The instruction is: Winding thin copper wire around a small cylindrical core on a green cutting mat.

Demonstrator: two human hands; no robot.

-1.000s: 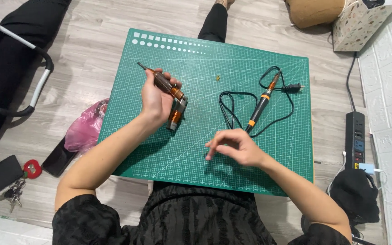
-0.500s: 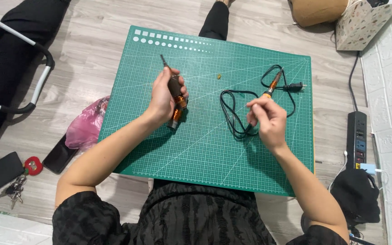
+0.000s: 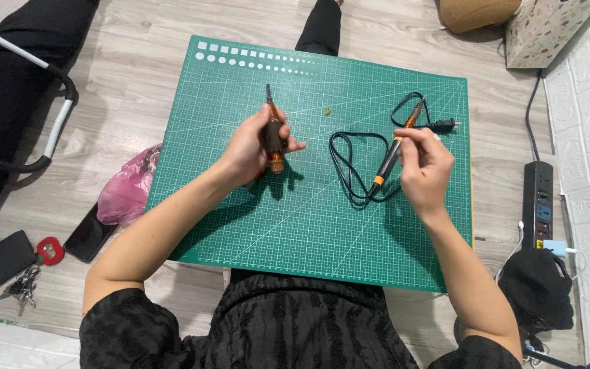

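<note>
- One green cutting mat (image 3: 295, 225) is spread on the wooden floor (image 3: 138, 82), across the lap of a person in black.
- One screwdriver (image 3: 272, 133), with a black and orange handle, is gripped in the closed left hand (image 3: 250, 150); it is held above the mat, tip pointing away from the person.
- One soldering iron (image 3: 394, 150), black with orange bands, lies on the mat; the right hand (image 3: 425, 167) is closed around its upper part.
- One black cord (image 3: 349, 164) is looped on the mat, ending in one plug (image 3: 443, 126).
- One small brass-coloured piece (image 3: 327, 109) lies alone on the mat, between the two tools.
- Left of the mat, one pink bag (image 3: 125, 191), one dark phone (image 3: 90, 236), one black wallet (image 3: 7, 256) and one bunch of keys (image 3: 23, 287) are seen.
- One black power strip (image 3: 539, 205) lies at the right.
</note>
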